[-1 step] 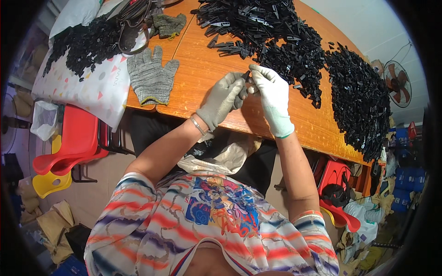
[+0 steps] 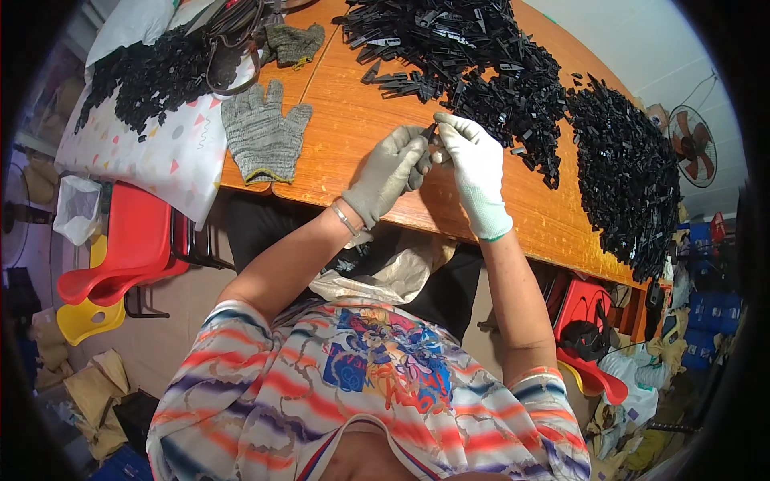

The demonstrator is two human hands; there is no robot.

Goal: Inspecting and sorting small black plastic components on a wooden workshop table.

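1. Head view, upper centre: left hand (image 2: 389,170) in a grey glove and right hand (image 2: 476,164) in a white glove both pinch 1 small black plastic part (image 2: 433,138) above the wooden table (image 2: 353,104).
2. It looks light, stiff and slippery under gloves; hold it by the ends.

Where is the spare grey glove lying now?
The grey glove lies flat on the wooden table, left of the left hand, beside the patterned cloth.

Glossy orange wood table (image 2: 345,104); matt black plastic parts (image 2: 481,56); knit cloth glove (image 2: 261,132); hands in smooth gloves.
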